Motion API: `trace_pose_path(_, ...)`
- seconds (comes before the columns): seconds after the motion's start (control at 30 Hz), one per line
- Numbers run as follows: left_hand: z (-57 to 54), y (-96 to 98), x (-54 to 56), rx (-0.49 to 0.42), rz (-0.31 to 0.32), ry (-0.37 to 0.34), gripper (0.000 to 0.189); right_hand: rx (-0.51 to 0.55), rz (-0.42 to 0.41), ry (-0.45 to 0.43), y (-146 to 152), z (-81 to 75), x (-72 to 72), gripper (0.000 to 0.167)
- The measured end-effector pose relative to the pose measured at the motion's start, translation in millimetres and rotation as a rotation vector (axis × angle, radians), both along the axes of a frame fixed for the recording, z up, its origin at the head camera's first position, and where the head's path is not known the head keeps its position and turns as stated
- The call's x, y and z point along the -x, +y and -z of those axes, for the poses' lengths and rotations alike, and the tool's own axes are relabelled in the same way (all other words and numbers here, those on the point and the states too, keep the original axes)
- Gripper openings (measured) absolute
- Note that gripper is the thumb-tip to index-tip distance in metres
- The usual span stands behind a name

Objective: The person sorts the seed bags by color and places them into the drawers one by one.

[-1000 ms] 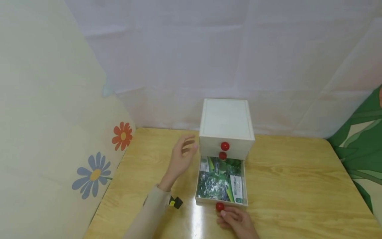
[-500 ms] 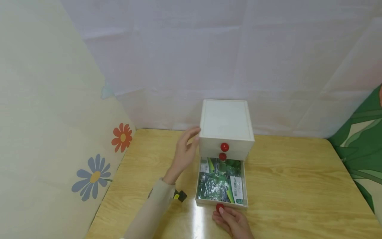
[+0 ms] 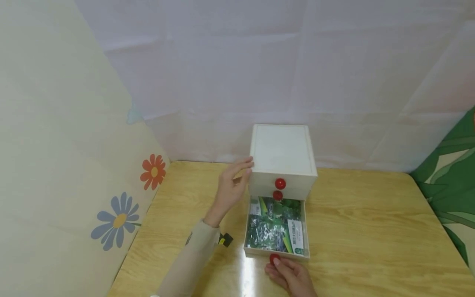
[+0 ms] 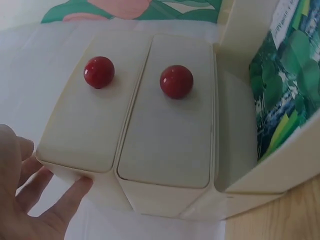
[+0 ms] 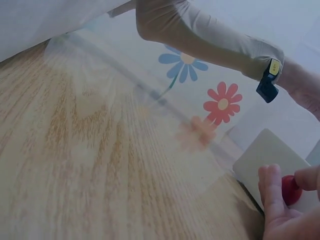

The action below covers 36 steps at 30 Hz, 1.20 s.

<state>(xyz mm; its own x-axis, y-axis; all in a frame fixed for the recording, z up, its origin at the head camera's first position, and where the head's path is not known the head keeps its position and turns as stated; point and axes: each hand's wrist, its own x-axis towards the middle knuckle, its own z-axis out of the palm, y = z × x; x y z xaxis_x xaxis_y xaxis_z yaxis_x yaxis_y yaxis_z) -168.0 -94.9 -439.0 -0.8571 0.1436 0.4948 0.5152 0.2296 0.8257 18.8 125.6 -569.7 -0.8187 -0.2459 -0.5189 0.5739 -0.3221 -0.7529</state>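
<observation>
A white drawer cabinet (image 3: 283, 149) stands on the table, its bottom drawer (image 3: 276, 253) pulled out toward me. Packets (image 3: 271, 229) with green leafy pictures and white labels lie flat in that drawer. My left hand (image 3: 231, 189) touches the cabinet's left side and top edge with its fingertips, fingers fairly straight; the left wrist view shows the thumb (image 4: 75, 197) against the side wall. At the drawer's front, my right hand (image 3: 291, 275) pinches the red round knob (image 5: 291, 190) between thumb and fingers. The two upper drawers are closed, each with a red knob (image 4: 176, 82).
A wooden table (image 3: 371, 231) carries the cabinet. Behind it hangs a pale cloth (image 3: 297, 74), close to the cabinet's back. The left wall panel (image 3: 67, 144) has painted flowers; a green leaf-patterned panel (image 3: 450, 177) borders the right side. A small black device sits on my left wrist.
My left hand has moved right and slightly up from beside the cabinet until its fingertips touch it. My right hand has closed its thumb over the drawer knob. The drawer stays pulled out.
</observation>
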Motion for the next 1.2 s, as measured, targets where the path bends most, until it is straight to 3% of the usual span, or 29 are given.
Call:
trace_pose_path(0.5,9.8,-4.4,5.9,0.057,-0.006,0.131,0.026,0.001,0.005,-0.011,1.7,-8.8,3.6,0.036)
trace_pose_path(0.8,10.4,-3.0,7.3,0.077,-0.013,0.155,0.026,-0.026,0.016,0.073,2.4,-10.6,9.4,0.023)
trace_pose_path(1.2,11.8,-2.7,8.4,0.077,-0.016,0.198,0.024,-0.088,-0.009,0.112,5.7,-19.7,19.9,0.037)
